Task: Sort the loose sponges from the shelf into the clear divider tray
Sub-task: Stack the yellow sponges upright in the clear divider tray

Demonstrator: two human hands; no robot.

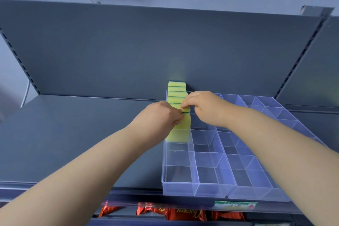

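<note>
A grey shelf [73, 134] runs across the scene, bare metal on its left. The left hand [161, 113] reaches in from the near left, its fingers curled against the left edge of the sponges [177, 90] at the near end of their row. The sponges are yellow blocks, each with a thin dark green scouring layer. They stand on edge, packed face to face in the leftmost column of the clear divider tray [179, 189], filling it from the far wall to about the middle. The nearest sponge [180, 134] shows its broad yellow face. The right hand [203, 104] comes from the near right and pinches the top of the row between thumb and fingertips, close to the left hand. Further right, the grey shelf shows through the tray's other compartments. Below the shelf edge lie red snack packets [183, 213] and a green label [234, 205].
</note>
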